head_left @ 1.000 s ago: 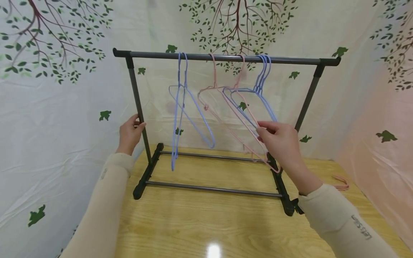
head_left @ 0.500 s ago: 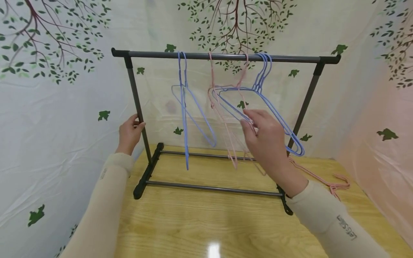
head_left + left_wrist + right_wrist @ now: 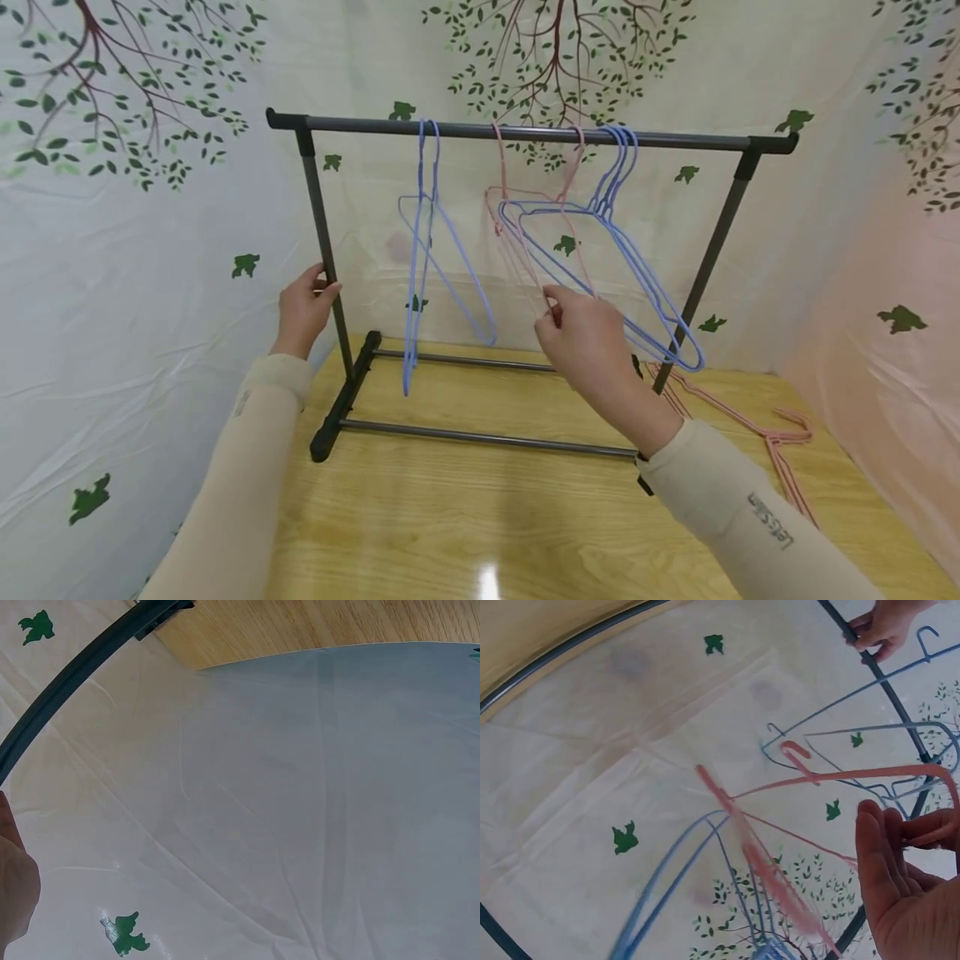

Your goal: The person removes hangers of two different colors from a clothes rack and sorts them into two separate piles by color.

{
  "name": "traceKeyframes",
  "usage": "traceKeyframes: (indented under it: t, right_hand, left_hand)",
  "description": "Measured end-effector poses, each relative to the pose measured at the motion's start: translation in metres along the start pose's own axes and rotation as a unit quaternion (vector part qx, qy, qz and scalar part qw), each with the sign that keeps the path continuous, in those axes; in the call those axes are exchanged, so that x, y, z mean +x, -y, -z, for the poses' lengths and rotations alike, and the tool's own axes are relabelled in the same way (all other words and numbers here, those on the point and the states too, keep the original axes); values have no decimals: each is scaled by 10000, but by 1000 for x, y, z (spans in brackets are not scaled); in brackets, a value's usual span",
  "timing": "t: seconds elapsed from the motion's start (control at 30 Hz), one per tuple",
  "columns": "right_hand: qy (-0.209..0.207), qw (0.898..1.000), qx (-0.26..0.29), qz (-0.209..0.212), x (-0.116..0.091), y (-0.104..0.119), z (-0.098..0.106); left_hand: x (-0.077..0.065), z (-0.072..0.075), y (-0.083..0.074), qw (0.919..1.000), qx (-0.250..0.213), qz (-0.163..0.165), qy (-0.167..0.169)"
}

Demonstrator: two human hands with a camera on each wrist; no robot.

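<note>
Most of the hanging looks done: blue hangers (image 3: 604,213) hang in two groups on the rail (image 3: 360,126), with two pink hangers (image 3: 503,179) between. The right hand (image 3: 588,337) pinches a pink one low down, though which is hard to tell. The left hand (image 3: 303,307) grips the post (image 3: 321,233). At least one loose pink hanger (image 3: 772,437) on the table (image 3: 420,517) seems left.

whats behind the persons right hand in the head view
Blue hangers and the rear base bar pass behind the right hand, which grips a pink hanger. The hand covers parts of that bar and those hangers; whether anything else lies behind it can't be seen.
</note>
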State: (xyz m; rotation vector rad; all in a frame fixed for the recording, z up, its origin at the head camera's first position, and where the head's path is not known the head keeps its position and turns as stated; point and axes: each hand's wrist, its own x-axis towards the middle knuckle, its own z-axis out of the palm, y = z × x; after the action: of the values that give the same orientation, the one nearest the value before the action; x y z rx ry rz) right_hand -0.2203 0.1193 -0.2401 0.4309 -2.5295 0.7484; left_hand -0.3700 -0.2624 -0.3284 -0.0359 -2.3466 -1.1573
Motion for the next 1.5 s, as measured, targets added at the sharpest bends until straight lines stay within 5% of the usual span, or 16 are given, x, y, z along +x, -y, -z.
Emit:
traceKeyframes:
  t: [0.37,0.63,1.1,1.5]
  right_hand:
    - [-1593,9828,637,686,-2,-11,7]
    - [-1838,9751,1018,705,-5,-9,11]
    - [-1963,9749,529,907,-26,-39,17]
    - [-2658,9476,778,1593,-30,-46,11]
  left_hand:
    - [0,-2,0,9998,166,80,-12]
    - [-4,1,3,9999,145,-46,-35]
    - [0,-3,1,9998,134,-139,-40]
    - [-2,-2,-2,9996,218,-130,-78]
